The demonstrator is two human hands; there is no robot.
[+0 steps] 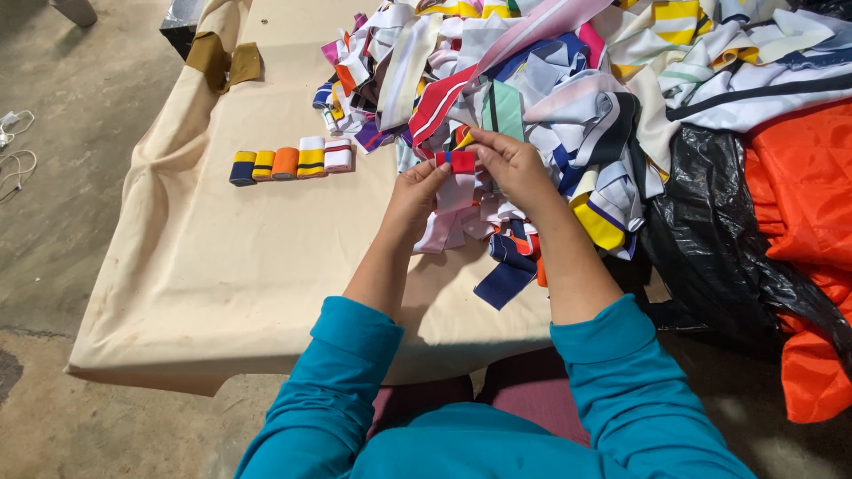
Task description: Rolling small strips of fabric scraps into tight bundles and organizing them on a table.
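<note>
Beige cloth [248,257] covers the worktable over a bare concrete floor [71,177]. We note both forearms raised side by side above the table edge, teal sleeves pushed back. Our left hand [415,195] and right hand [513,164] pinch shut on the red top edge of a soft ribbed knit strip [458,182], pink-white below, hanging limp between them. Behind lies a tangled heap of striped knit strips [568,98]. Five folded strips sit in a neat row [293,163], well apart to the left.
</note>
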